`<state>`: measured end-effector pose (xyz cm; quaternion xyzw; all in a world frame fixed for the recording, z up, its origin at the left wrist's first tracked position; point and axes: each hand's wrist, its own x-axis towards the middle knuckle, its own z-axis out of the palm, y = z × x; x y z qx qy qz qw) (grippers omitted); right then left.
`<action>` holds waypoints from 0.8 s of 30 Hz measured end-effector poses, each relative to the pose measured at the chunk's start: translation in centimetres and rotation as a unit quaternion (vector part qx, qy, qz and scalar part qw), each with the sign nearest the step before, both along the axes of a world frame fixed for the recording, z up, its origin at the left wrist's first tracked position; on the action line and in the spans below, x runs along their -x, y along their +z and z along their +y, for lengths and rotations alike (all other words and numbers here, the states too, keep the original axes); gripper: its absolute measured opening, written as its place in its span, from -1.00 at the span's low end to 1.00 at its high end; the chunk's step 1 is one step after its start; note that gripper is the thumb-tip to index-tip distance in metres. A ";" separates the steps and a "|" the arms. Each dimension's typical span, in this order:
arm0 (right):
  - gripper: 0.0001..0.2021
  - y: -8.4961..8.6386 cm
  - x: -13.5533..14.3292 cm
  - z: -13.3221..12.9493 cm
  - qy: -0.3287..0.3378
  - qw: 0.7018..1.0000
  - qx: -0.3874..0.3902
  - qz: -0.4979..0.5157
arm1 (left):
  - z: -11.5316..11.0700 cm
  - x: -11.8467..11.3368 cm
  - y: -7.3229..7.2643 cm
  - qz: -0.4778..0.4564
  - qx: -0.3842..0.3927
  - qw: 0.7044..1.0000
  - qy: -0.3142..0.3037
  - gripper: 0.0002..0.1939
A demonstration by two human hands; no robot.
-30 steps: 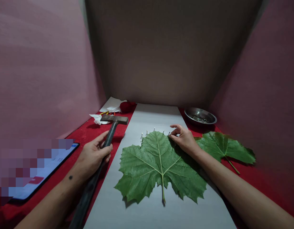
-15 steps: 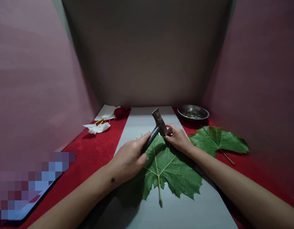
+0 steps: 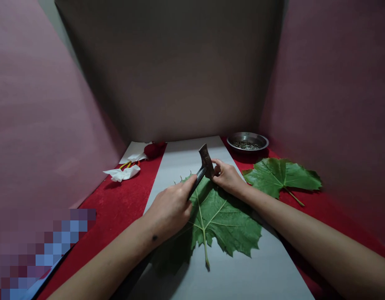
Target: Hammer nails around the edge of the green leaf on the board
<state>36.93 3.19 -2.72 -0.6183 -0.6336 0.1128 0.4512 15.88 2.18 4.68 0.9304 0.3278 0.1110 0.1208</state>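
My left hand (image 3: 172, 205) is wrapped round the dark handle of a hammer (image 3: 206, 160). Its worn metal head hangs at the far edge of a large green leaf (image 3: 214, 218), right beside my right fingertips. The fingers of my right hand (image 3: 228, 177) are pinched together at that edge; the hammer head hides whatever is between them. Beneath the leaf lies a long white board (image 3: 239, 275). Several thin nails (image 3: 181, 178) stand up along the leaf's upper left edge, just beyond my left hand. The leaf's stem points toward me.
A metal bowl (image 3: 247, 149) of small nails stands at the back right. Nearer, a second leaf (image 3: 281, 177) lies on the red cloth (image 3: 117, 208). Crumpled white tissue (image 3: 122, 172), yellow-handled items and a dark red object (image 3: 153, 150) lie back left. Pink walls flank both sides.
The view has turned slightly, shifting most things a little to the left. The hammer head stands a bit more upright beside my right fingers. Both hands keep their grips.
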 end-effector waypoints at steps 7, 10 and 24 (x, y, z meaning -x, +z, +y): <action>-0.47 -0.1 -0.1 0.0 0.013 1.000 0.002 0.008 | -0.3 -0.3 -0.1 0.009 -0.025 0.999 0.044 -0.32; -0.44 -0.1 -0.2 0.0 0.010 1.000 0.003 0.007 | -0.3 -0.4 -0.5 0.047 -0.027 0.998 0.036 -0.29; -0.42 0.0 -0.2 0.1 0.010 1.000 0.010 -0.014 | -0.3 0.0 -0.7 0.040 -0.048 0.998 0.018 -0.28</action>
